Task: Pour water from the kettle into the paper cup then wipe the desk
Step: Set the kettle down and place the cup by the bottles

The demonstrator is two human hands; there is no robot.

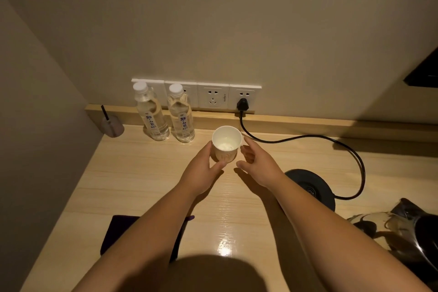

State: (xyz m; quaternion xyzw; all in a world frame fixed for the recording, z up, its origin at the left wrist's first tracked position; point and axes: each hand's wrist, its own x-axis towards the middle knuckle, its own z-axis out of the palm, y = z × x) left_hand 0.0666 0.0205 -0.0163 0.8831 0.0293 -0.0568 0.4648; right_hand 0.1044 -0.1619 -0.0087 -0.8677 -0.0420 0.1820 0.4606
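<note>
A white paper cup (226, 143) stands upright on the pale wooden desk (142, 180), toward the back, just in front of the raised wooden ledge under the wall. Some clear water shows at its bottom. The person's left hand (203, 169) wraps around the cup's left side, fingers curled behind it and the thumb pressed on its front wall, so this hand grips the cup. The right hand (257, 163) sits just right of the cup with its fingers spread and slightly curved, holding nothing; whether its fingertips touch the cup's wall cannot be told. Left of the cup, two capped water bottles (166, 114) stand side by side against the ledge, and further left in the corner a small cloudy holder (112, 124) carries a dark stick. A row of white wall sockets (213, 96) runs behind the bottles; a black plug (242, 104) sits in the rightmost one, and its cord (355, 156) loops across the desk to the round black kettle base (312, 187), which is bare. The kettle (410, 232) rests on the desk at the right edge, well apart from the cup, partly cut off by the frame. A dark purple cloth (118, 230) lies flat near the front edge, under the left forearm.
</note>
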